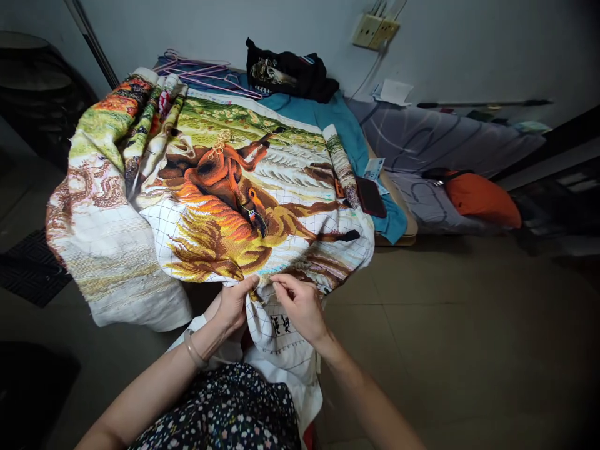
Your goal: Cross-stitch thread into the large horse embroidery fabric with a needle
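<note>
A large cross-stitch cloth (213, 240) with a stitched horse picture and printed grid lines spreads over the bed edge and down to my lap. My left hand (233, 303) grips its lower edge, thumb on top and fingers underneath, mostly hidden. Just to the right, my right hand (300, 305) pinches thumb and forefinger together close to the cloth's surface. Whatever lies in that pinch is too small to make out. Yellowish thread shows by my left thumb. Dark stitched characters (280, 325) sit on the hanging part below. A loose bundle of thread (221, 144) rests higher up on the cloth.
Behind the cloth lie pink hangers (206, 70) and a black bag (293, 75) on a teal sheet (300, 111). A dark phone-like object (372, 198) is at the cloth's right edge. Farther right is an orange item (482, 200); a wall socket (375, 31) is above.
</note>
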